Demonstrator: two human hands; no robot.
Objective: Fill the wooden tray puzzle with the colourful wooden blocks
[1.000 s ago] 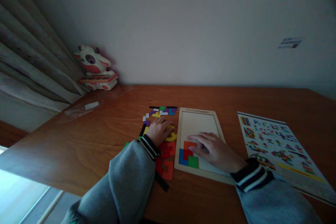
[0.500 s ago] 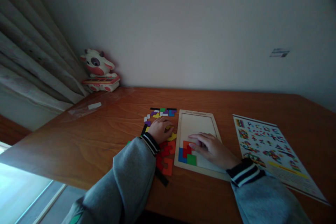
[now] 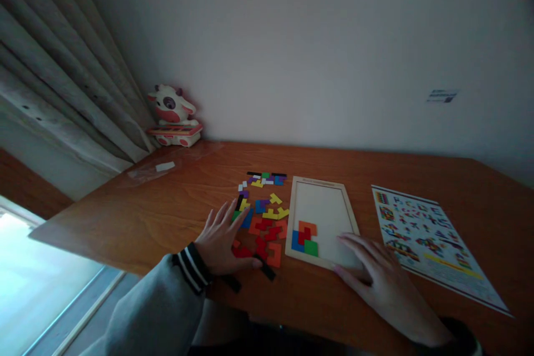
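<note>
My left hand is spread over the left side of a pile of coloured puzzle pieces, its thumb close to a black bar piece. Red, orange, yellow, blue, purple, white and black pieces lie loose there. Right of the pile lies a wooden puzzle board. In its lower left corner sit an orange piece, a red piece, a blue piece and a green square. My right hand rests at the board's lower right corner, fingers stretched and holding nothing.
A printed pattern sheet lies to the right on the wooden table. A toy cow with a keyboard stands at the back left, beside the curtain. Clear plastic with a white label lies before it.
My left hand has moved down and left from the yellow pieces, and its fingers have spread. My right hand has drawn back from the placed pieces to the board's lower right corner.
</note>
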